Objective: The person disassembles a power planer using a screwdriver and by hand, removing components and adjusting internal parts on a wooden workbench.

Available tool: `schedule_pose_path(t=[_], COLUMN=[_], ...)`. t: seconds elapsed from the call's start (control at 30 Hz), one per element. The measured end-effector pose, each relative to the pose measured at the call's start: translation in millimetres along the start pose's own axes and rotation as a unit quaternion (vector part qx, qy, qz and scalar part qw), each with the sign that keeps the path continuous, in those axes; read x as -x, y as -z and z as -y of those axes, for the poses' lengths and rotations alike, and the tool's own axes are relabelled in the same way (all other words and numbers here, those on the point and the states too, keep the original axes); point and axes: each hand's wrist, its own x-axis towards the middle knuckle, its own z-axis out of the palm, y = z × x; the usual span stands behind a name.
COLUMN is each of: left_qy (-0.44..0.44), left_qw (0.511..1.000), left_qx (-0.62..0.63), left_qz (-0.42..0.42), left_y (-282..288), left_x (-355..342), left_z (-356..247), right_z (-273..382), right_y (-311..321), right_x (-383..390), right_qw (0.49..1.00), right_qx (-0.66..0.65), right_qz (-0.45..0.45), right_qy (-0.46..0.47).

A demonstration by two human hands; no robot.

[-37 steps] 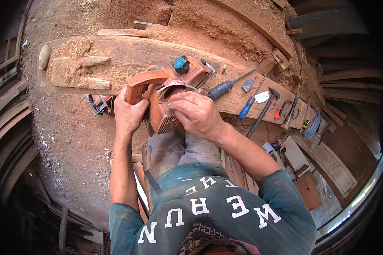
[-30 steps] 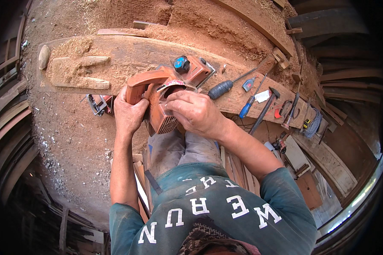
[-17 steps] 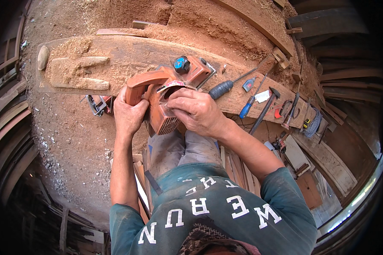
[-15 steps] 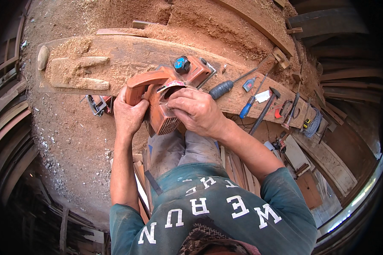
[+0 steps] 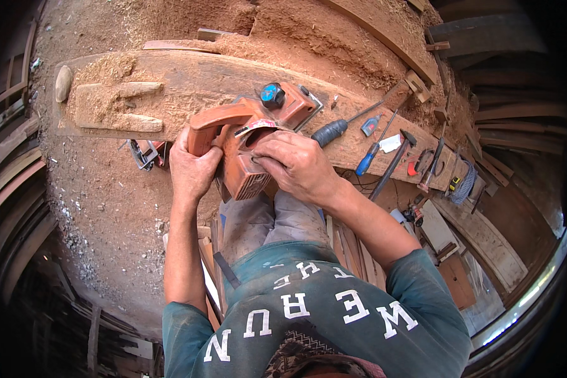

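Note:
An orange electric planer (image 5: 238,169) with a black-and-blue front knob (image 5: 272,96) rests tilted on the plank bench, its near end over my lap. My left hand (image 5: 192,169) is wrapped round the back of its handle. My right hand (image 5: 294,159) is at the planer's side, by the dark opening in the housing. Its thumb and fingers are pinched against the body there; whatever they hold, if anything, is hidden. To the right of that hand lies a tool with a thick dark grip and a long thin shaft (image 5: 331,131).
Along the bench (image 5: 201,75) lie a blue-handled screwdriver (image 5: 367,159), a hammer (image 5: 394,165), a small grey-blue piece (image 5: 370,125) and a rope coil (image 5: 463,184). Wooden blocks (image 5: 138,123) sit at its left end. Sawdust heaps (image 5: 296,44) lie beyond; stacked boards (image 5: 12,157) line the left.
My right fingers have shifted slightly at the planer's side, still pinched. The left hand keeps its grip, and the planer has hardly moved.

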Motion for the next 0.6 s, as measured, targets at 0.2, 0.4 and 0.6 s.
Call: schedule_pose_path(t=[0.2,0.4,0.6], left_qy=[0.009,-0.002,0.01], left_qw=[1.0,1.0,1.0], left_qx=[-0.011,0.002,-0.018], left_qz=[0.004,-0.007,-0.001], left_y=[1.6,-0.7,1.8], left_x=[-1.4,-0.2,-1.6], left_z=[4.1,-2.9,-0.3], right_z=[-1.7,-0.8,8.2], right_y=[5.2,6.9,-2.1], right_x=[-0.6,-0.7,3.0], right_qw=[1.0,1.0,0.999], right_qx=[0.003,0.018,-0.014], right_qz=[-0.006,0.004,-0.007], right_qy=[0.007,0.009,-0.049])
